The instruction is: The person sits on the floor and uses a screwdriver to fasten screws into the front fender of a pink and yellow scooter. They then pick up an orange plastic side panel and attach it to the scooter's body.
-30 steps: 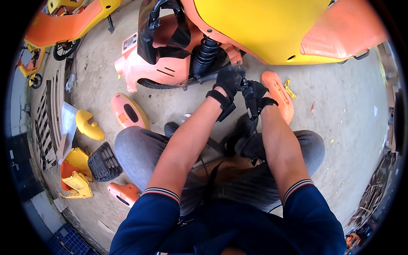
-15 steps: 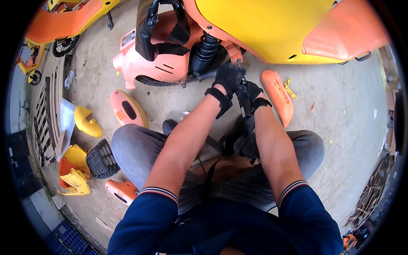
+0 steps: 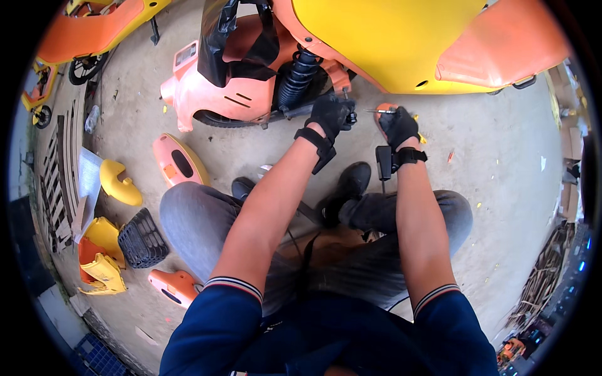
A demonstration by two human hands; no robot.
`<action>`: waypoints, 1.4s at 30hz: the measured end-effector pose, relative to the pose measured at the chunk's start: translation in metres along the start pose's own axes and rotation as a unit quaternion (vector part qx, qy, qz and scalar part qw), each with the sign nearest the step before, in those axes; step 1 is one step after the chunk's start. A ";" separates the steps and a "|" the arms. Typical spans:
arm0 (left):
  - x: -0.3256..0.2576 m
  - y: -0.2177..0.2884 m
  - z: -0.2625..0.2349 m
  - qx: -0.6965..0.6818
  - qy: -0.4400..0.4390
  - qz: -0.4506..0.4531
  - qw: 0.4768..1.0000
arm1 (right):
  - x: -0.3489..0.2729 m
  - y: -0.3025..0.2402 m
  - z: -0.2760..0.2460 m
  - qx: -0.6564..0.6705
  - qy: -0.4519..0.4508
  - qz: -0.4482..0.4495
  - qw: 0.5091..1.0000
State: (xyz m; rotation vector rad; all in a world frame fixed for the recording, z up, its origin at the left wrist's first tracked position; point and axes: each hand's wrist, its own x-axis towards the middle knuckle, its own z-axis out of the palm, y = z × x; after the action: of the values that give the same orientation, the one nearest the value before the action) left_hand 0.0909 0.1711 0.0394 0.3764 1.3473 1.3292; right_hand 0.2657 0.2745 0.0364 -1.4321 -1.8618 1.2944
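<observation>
Head view, setting: the person sits on the concrete floor (image 3: pixel 501 188) with knees bent, in front of a scooter (image 3: pixel 376 44) with yellow and orange bodywork.
Head view, left hand: the gloved left hand (image 3: pixel 330 116) is up at the frame just right of the black shock absorber (image 3: pixel 298 75), its grip closed around a small dark part there; what that part is cannot be told.
Head view, right hand: the gloved right hand (image 3: pixel 398 125) is just beside the left, its grip clamped on a thin metal tool (image 3: pixel 378 111) whose tip points left toward the left hand.
Head view, work spot: the spot lies under the yellow body, between the shock absorber and an orange panel (image 3: pixel 384 116) that lies on the floor behind the right hand.
Head view, already off: several covers lie loose on the floor to the left, well apart from the hands: an orange oval cover (image 3: pixel 179 161), a yellow curved piece (image 3: pixel 119 183), a black grille (image 3: pixel 143 238) and a small orange piece (image 3: pixel 174 285).
Head view, progress: judging by these loose parts, the stripping of panels is well along; the fixing at the frame appears to be in hand and not finished.
Head view, left to do: the main yellow body and the orange rear shell (image 3: pixel 213 94) are on the scooter.
</observation>
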 end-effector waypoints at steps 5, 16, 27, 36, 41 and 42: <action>0.001 0.002 0.001 -0.033 -0.015 -0.012 0.999 | -0.024 -0.087 -0.019 0.231 -0.001 0.003 0.973; -0.005 0.010 0.000 -0.015 -0.012 -0.026 0.999 | -0.077 -0.135 0.002 -0.222 -0.073 -0.374 0.898; 0.003 -0.005 -0.002 -0.115 0.004 0.041 0.993 | -0.088 -0.140 0.023 -0.357 -0.145 -0.466 0.796; 0.008 -0.009 -0.006 0.182 -0.007 0.147 0.972 | -0.069 -0.131 0.023 -0.319 -0.071 -0.379 0.866; 0.009 -0.007 -0.005 0.315 -0.005 0.172 0.933 | -0.068 -0.125 0.026 -0.291 -0.029 -0.389 0.874; 0.009 -0.006 -0.004 0.298 -0.015 0.164 0.940 | -0.068 -0.124 0.026 -0.287 -0.023 -0.384 0.877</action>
State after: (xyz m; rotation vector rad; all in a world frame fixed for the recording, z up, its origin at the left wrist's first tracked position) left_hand 0.0876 0.1749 0.0285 1.0681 1.7019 1.1425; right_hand 0.2086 0.1996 0.1451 -0.6966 -2.5859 0.3962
